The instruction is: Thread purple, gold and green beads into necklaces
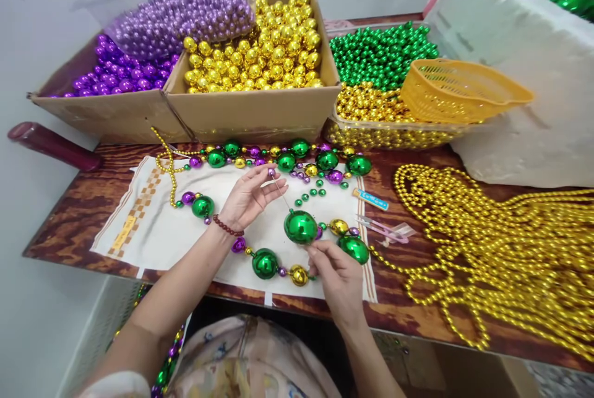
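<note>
My left hand [253, 197], with a dark beaded bracelet at the wrist, pinches a small purple bead [271, 172] between thumb and forefinger. From there a thin cord [281, 192] runs down to a large green bead [301, 226]. Just under that bead, my right hand [335, 274] has its thumb and fingertips pressed together; what lies between them is hidden. Green, gold and purple beads are strung in a garland, including a green bead [265, 263] and a gold bead [298, 275] near the front. All this rests on a white cloth [158, 224].
Behind stand cardboard boxes of gold balls [253, 64] and purple balls [125, 79], and a tub of green beads [385, 51] with an orange basket [464, 91]. Gold bead strands [501, 249] cover the right side. Small scissors [394, 234] and a blue-labelled tube [371, 199] lie nearby.
</note>
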{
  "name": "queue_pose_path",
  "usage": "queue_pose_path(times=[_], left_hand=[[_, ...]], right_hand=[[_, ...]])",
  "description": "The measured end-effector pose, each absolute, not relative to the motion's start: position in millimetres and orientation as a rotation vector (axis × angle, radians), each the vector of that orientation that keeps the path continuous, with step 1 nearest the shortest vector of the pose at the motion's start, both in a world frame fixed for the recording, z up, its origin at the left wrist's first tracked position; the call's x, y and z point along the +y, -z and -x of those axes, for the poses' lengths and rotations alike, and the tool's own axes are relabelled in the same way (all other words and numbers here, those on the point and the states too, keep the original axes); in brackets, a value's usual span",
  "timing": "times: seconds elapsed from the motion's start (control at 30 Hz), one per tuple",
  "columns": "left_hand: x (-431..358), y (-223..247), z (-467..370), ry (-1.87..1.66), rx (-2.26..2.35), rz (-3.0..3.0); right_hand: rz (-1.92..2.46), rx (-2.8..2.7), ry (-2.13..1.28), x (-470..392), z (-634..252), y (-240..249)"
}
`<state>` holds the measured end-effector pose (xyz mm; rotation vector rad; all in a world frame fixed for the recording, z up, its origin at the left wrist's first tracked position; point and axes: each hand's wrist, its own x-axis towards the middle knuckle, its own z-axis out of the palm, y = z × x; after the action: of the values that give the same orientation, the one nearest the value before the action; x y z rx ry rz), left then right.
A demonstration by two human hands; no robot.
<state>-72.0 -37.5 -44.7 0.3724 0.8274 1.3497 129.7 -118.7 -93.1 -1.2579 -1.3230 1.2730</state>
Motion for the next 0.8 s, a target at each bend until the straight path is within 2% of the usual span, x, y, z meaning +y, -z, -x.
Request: queue_pose_path(times=[0.8], left_hand=[[-43.6,40.5,69.9,-1.343,0.904,-0.486]], right_hand=[[1.296,-1.380,-1.214,-121.9,-127.7,88.6]])
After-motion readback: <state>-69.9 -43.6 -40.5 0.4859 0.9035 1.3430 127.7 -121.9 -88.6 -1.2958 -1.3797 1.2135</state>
